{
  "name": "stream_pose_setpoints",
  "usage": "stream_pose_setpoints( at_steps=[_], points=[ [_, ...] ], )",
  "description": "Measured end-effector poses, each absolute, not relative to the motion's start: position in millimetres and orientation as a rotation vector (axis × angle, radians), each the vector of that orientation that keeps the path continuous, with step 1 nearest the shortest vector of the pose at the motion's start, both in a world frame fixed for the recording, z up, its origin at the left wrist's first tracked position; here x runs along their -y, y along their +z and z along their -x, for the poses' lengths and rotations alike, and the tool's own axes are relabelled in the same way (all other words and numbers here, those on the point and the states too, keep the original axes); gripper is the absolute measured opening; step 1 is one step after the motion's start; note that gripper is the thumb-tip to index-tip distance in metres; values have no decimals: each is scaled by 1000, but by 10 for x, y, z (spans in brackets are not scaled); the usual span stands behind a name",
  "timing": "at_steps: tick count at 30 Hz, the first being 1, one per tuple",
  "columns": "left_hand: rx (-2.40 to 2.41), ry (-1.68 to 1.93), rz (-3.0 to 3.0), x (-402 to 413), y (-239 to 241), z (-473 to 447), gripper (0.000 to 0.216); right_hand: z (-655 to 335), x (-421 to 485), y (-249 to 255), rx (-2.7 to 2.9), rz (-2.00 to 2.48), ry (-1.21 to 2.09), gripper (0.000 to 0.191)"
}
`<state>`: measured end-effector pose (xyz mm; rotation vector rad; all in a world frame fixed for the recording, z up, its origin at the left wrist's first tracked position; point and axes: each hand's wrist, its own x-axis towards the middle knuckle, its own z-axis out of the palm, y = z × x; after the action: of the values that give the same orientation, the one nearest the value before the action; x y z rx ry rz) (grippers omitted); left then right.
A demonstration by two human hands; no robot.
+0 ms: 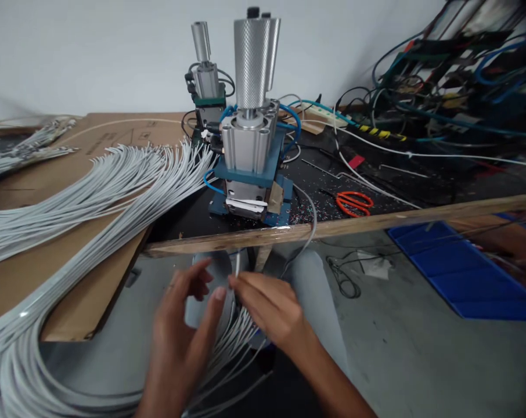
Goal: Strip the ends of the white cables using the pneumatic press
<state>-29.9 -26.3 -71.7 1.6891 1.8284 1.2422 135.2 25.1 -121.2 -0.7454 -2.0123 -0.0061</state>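
Note:
Between the fingers of my right hand a thin white cable is pinched, its end pointing up just below the table edge. My left hand is to the left of it, blurred, thumb and fingers apart with nothing between them. Beneath both hands a bundle of white cables hangs over my lap. Beyond the table edge, straight ahead, stands a small pneumatic machine with a knurled metal cylinder on a blue base. White strips lie across its lower front.
A second similar machine stands behind. Many white cables spread over cardboard at left. Orange-handled scissors lie on the black tabletop near its wooden edge. At right are a blue bin, tangled wires and part of another person's arm.

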Motion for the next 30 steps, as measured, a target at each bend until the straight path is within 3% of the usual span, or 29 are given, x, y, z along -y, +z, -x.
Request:
stream_pose_setpoints(
  at_steps=[3,6,30],
  points=[
    [-1891,970,-2286,356,-568,433,27,-1322,-505,-1169,1870,851,-143,28],
    [-1736,793,-2445,329,-537,520,14,-1283,-706,-1120,1792,929,-242,27],
    [-1646,1021,-2354,152,-503,446,5,-1142,-906,-1026,1724,1045,-307,25]
  ],
)
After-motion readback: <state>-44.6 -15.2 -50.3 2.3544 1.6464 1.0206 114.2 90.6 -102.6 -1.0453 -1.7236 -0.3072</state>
